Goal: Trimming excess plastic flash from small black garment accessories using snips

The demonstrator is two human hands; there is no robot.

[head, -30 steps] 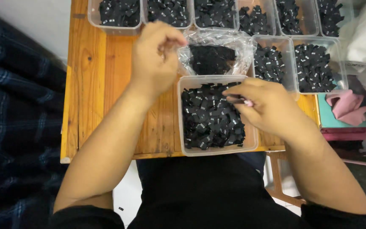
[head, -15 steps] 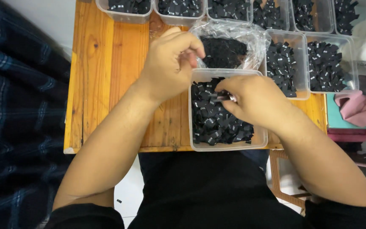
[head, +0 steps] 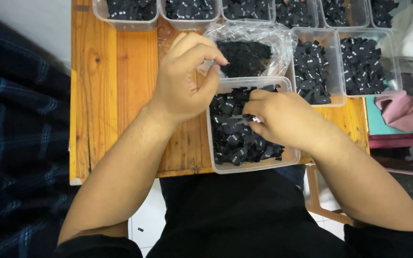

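Clear plastic container (head: 290, 157), rectangular, at the near edge of the wooden table (head: 120, 86); filled with small black woven labels (head: 237, 141). Right hand (head: 283, 117): over this container, fingers curled down into the pile, pinching a few labels at the fingertips. Left hand (head: 185, 79): raised just left of the container's far corner, thumb and fingers drawn together; whether anything sits between them cannot be told. Clear plastic bag (head: 249, 50): open, directly behind the container, holding a dark heap of the same labels. Further clear tubs (head: 319, 67) of black labels: to the right and along the table's far edge. Pink cloth (head: 400, 107): beyond the table's right end.
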